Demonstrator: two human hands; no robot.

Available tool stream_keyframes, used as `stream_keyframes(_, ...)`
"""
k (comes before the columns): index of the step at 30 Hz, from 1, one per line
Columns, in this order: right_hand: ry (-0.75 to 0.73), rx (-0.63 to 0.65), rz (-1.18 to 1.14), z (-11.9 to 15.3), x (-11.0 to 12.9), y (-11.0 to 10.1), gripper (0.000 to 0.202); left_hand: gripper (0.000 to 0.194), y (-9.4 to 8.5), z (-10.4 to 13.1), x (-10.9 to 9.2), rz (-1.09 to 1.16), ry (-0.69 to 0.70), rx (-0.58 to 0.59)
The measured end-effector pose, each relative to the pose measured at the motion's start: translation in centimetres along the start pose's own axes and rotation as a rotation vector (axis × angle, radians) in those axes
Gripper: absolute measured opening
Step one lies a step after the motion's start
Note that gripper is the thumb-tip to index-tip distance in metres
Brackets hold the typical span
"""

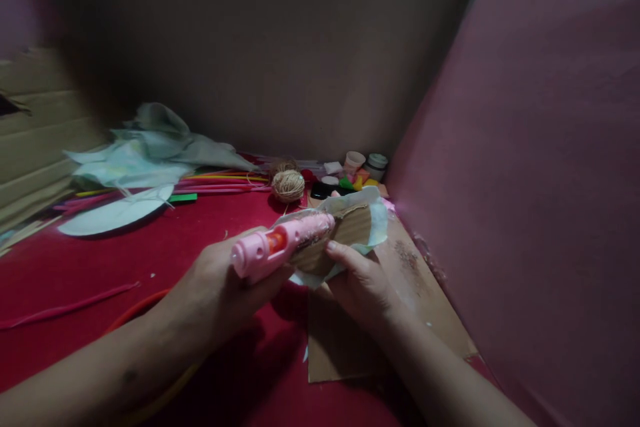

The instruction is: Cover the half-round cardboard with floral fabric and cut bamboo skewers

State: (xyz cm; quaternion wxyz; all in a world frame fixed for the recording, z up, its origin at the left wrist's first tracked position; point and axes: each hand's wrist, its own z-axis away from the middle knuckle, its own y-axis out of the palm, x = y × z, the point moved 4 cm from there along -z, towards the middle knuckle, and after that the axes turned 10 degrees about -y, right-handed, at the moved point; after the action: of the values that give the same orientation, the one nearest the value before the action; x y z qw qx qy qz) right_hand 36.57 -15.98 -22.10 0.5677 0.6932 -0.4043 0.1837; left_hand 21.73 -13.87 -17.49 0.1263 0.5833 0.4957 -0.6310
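My left hand (pixel 225 280) is wrapped round a pink glue gun (pixel 263 252), whose front end lies over a piece of cardboard (pixel 353 230). Pale blue-white fabric (pixel 379 219) edges the cardboard and folds over its rim. My right hand (pixel 357 280) grips the lower right side of this piece, thumb on the bare cardboard face and the other fingers hidden beneath. The gun's tip is close to the cardboard; whether they touch is unclear.
Crumpled fabric (pixel 145 147), a white disc (pixel 120 211) and coloured sticks (pixel 220 185) lie at the back left. A twine ball (pixel 288 185) and small tubs (pixel 376 163) stand behind. Flat cardboard (pixel 340 347) lies below my right hand, beside the pink wall (pixel 525 167).
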Motion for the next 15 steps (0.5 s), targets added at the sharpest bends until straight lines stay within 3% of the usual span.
stream_keyframes(15,0.022,-0.086,-0.012,-0.50,0.59,-0.23,0.037,0.049,-0.47,0.26,0.33,-0.065,-0.020,0.019)
